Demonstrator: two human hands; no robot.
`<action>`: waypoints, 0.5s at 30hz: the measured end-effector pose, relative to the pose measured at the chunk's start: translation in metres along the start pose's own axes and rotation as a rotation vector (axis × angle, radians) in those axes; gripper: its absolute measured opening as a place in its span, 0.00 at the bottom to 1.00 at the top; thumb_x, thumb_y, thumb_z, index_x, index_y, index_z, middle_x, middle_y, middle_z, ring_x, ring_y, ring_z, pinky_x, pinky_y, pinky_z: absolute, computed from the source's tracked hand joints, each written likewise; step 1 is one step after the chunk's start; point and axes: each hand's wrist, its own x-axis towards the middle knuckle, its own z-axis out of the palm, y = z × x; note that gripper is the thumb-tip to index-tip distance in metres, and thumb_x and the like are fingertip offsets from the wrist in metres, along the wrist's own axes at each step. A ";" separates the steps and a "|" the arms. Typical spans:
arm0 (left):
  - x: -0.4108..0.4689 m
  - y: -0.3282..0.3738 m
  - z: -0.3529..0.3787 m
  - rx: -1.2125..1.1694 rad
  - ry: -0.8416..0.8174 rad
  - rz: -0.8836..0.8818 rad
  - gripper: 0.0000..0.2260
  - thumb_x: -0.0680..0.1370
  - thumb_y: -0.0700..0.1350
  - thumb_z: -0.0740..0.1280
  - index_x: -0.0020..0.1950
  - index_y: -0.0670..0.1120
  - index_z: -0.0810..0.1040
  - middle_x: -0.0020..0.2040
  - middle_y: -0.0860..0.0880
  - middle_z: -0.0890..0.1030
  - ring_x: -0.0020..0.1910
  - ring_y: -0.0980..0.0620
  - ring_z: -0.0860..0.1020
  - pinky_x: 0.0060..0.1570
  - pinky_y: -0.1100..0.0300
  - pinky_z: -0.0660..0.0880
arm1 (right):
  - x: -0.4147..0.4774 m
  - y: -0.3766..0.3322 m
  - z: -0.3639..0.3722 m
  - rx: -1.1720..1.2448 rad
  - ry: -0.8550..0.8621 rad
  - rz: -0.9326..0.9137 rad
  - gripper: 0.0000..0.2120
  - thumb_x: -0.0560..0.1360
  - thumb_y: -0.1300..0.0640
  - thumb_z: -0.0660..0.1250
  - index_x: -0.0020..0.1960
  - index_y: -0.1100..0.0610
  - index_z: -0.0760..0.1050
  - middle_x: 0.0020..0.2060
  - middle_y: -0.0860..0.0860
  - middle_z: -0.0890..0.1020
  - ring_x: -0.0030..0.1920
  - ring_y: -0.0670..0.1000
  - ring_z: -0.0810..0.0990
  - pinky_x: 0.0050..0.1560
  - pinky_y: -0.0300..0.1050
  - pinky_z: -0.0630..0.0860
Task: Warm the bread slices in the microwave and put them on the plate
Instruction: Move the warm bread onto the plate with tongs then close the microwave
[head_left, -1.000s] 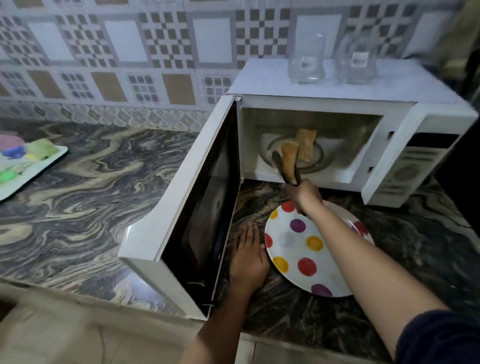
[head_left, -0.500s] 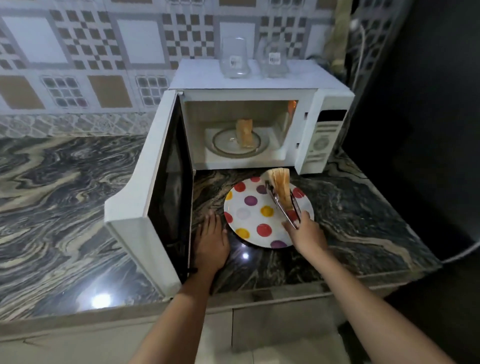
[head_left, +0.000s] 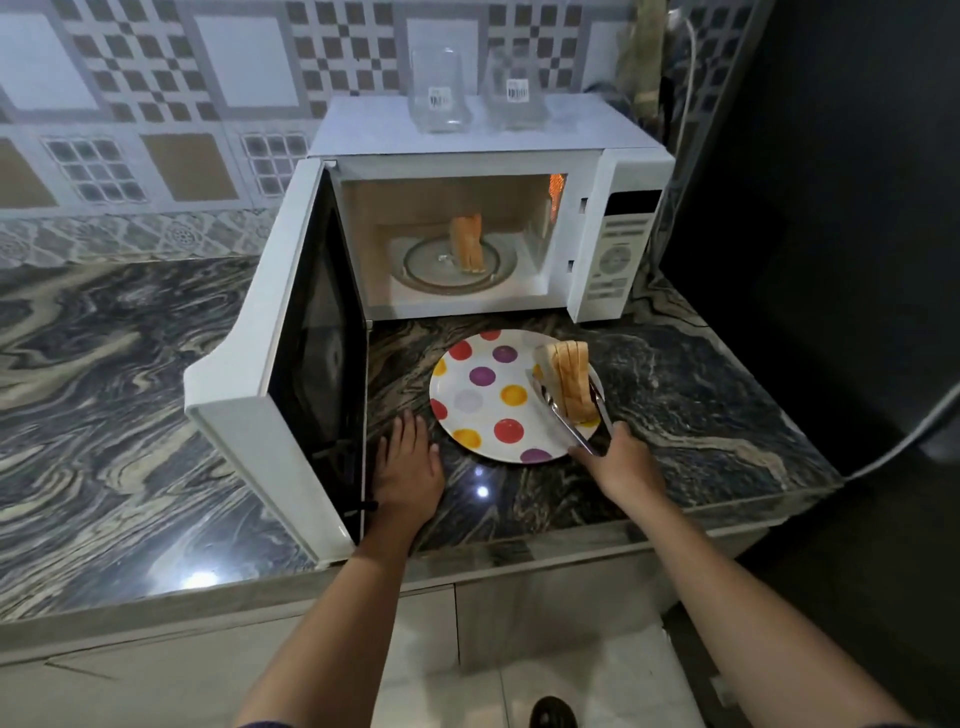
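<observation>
**A:** What has changed on your side?

**B:** A second ago my tongs (head_left: 569, 415) were inside the microwave (head_left: 467, 228); now my right hand (head_left: 621, 460) has carried a stack of bread slices (head_left: 571, 379) out and holds it over the right rim of the plate (head_left: 485, 395). My right grip is clenched on the tong handles, and the tong arms pinch the stack from both sides. I judge this transfer nearly done; only the release is left.

**A:** And the rest of the bread?

**B:** One more stack (head_left: 467, 249) stands on edge on the glass turntable (head_left: 426, 265), so another trip is needed. The door (head_left: 291, 358) hangs wide open.

**A:** Your left hand?

**B:** My left hand (head_left: 408, 467) lies flat and released on the counter (head_left: 675, 395), near its front edge, between door and plate.

**A:** Surfaces?

**B:** Glossy marbled stone, a smooth round plate with coloured dots, thin metal tongs, soft white slices with tan crusts.
</observation>
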 end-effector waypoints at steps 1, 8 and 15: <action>0.000 0.000 0.000 0.004 -0.001 -0.002 0.24 0.82 0.49 0.46 0.77 0.43 0.50 0.78 0.47 0.51 0.77 0.51 0.48 0.75 0.54 0.46 | -0.001 0.000 0.000 0.025 0.018 0.006 0.28 0.72 0.41 0.67 0.60 0.61 0.65 0.56 0.60 0.77 0.55 0.61 0.77 0.41 0.47 0.69; 0.002 0.003 -0.001 -0.016 -0.001 -0.028 0.24 0.82 0.49 0.46 0.77 0.44 0.50 0.78 0.48 0.51 0.77 0.52 0.48 0.75 0.55 0.45 | -0.002 0.007 0.001 0.185 0.163 -0.066 0.29 0.70 0.43 0.69 0.61 0.59 0.65 0.45 0.55 0.77 0.41 0.55 0.77 0.29 0.42 0.65; 0.013 0.005 -0.006 -0.075 -0.008 -0.041 0.23 0.82 0.48 0.49 0.77 0.43 0.53 0.78 0.46 0.54 0.77 0.51 0.50 0.75 0.53 0.47 | 0.008 -0.033 -0.028 0.170 0.310 -0.180 0.23 0.72 0.45 0.68 0.58 0.58 0.66 0.48 0.54 0.78 0.44 0.56 0.78 0.36 0.44 0.69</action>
